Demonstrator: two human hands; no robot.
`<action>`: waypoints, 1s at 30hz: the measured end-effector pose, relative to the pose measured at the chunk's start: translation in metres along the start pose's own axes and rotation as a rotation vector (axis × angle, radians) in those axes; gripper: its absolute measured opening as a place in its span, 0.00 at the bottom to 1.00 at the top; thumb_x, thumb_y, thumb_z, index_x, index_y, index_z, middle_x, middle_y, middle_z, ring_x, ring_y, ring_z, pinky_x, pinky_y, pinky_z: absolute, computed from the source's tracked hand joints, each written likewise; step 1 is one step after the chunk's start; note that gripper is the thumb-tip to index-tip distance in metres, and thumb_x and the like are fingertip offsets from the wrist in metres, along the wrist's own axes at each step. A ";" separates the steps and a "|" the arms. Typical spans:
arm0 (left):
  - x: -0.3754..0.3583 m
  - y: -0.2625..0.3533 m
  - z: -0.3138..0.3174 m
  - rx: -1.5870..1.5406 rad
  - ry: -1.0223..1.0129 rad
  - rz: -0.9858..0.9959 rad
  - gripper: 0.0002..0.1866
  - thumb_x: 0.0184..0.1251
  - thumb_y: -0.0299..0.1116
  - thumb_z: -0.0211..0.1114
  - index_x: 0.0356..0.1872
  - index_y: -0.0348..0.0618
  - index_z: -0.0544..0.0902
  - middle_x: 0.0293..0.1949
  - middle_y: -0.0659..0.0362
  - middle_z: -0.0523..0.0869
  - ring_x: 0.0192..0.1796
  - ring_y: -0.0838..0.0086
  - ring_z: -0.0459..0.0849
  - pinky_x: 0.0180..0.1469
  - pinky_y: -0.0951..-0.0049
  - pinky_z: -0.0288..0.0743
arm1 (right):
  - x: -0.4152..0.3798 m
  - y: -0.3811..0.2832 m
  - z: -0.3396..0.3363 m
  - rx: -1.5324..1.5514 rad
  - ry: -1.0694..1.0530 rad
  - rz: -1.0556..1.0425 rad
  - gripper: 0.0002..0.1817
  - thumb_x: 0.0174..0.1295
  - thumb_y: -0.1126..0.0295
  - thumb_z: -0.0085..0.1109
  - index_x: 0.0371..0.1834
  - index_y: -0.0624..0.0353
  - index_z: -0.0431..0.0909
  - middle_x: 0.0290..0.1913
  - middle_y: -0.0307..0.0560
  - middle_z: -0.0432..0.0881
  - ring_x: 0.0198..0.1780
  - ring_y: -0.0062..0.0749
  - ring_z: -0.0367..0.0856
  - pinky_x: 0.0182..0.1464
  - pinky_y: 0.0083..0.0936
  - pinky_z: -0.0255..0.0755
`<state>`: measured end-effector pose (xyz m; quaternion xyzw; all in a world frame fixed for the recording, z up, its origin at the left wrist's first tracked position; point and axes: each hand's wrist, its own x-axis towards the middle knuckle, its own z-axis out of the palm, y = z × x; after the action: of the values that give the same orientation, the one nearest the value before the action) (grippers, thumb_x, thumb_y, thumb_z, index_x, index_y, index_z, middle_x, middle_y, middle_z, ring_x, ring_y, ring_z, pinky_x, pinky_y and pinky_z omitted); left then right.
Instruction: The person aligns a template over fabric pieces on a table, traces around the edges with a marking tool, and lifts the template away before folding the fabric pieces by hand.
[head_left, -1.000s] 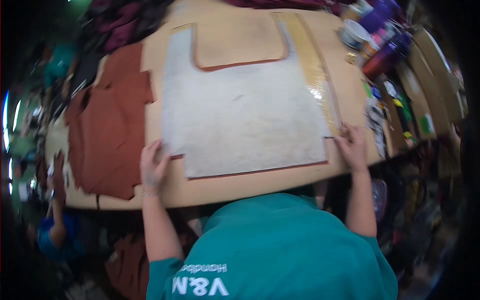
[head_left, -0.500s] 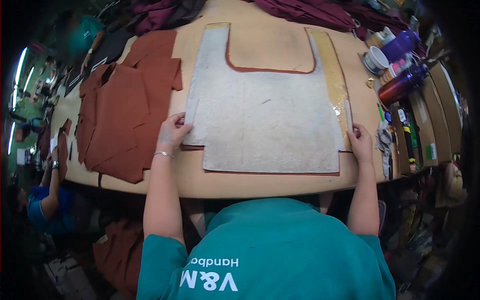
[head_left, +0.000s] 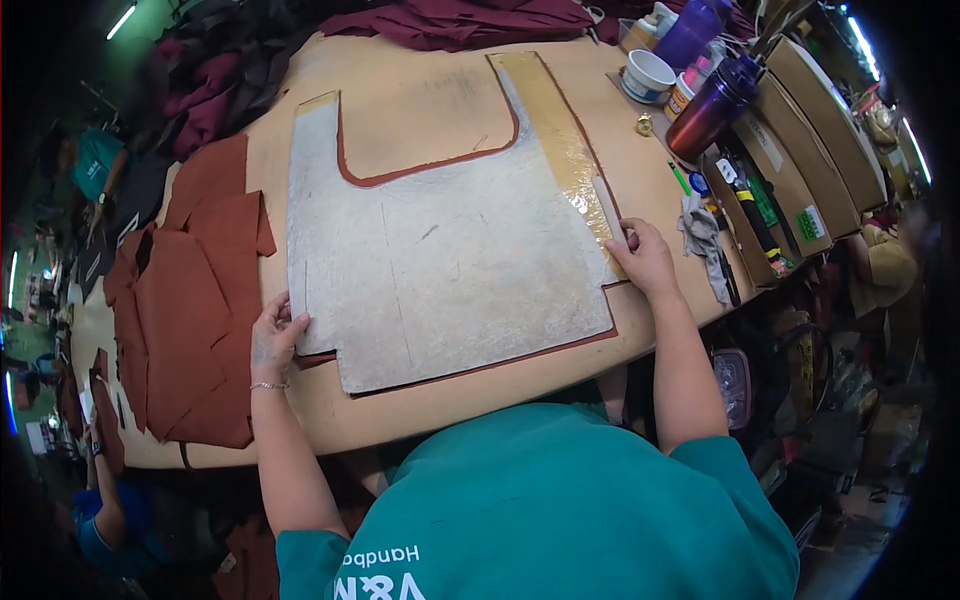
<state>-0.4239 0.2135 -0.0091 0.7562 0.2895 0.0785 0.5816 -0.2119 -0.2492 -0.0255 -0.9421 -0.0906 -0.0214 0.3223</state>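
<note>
A large pale grey template (head_left: 450,260) with a U-shaped cutout and a yellow taped strip lies on a rust-brown piece (head_left: 430,165), whose edge shows along the cutout and lower side. My left hand (head_left: 277,335) pinches the template's left edge near its lower corner. At the right edge my right hand (head_left: 643,255) grips the template beside the yellow strip, thumb on top. Whether the fingers also hold the brown piece underneath is hidden. A stack of rust-brown pieces (head_left: 190,310) lies left of my left hand.
Maroon cloth (head_left: 460,22) lies along the far edge of the table (head_left: 400,70). At right are a white tub (head_left: 648,76), a purple-red bottle (head_left: 712,108), a grey rag (head_left: 704,240) and cardboard boxes (head_left: 825,130). Other people (head_left: 100,165) are at the left.
The view has turned, so the template and table appear tilted and shifted left. Both hands remain at the template's side edges.
</note>
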 end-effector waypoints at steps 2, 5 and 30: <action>0.001 0.001 0.004 -0.005 -0.002 0.021 0.27 0.51 0.25 0.65 0.53 0.28 0.69 0.41 0.57 0.79 0.35 0.80 0.78 0.40 0.81 0.72 | 0.000 -0.001 0.000 0.003 -0.003 0.000 0.22 0.45 0.62 0.66 0.43 0.61 0.75 0.30 0.47 0.74 0.31 0.33 0.74 0.36 0.27 0.70; 0.006 0.004 0.006 0.456 0.181 0.097 0.25 0.51 0.30 0.65 0.51 0.30 0.71 0.39 0.55 0.79 0.34 0.74 0.79 0.40 0.76 0.73 | -0.002 -0.006 -0.004 0.000 -0.013 0.011 0.22 0.45 0.62 0.66 0.43 0.61 0.74 0.30 0.47 0.74 0.31 0.33 0.74 0.37 0.27 0.70; 0.010 -0.003 -0.006 0.102 0.102 0.018 0.15 0.51 0.33 0.67 0.38 0.34 0.77 0.28 0.62 0.79 0.28 0.83 0.74 0.29 0.83 0.69 | -0.001 -0.003 -0.001 -0.029 0.012 -0.067 0.21 0.47 0.65 0.64 0.44 0.62 0.74 0.30 0.46 0.73 0.30 0.32 0.71 0.35 0.26 0.69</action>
<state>-0.4189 0.2242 -0.0122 0.7824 0.3157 0.1074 0.5259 -0.2136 -0.2480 -0.0231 -0.9429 -0.1197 -0.0389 0.3082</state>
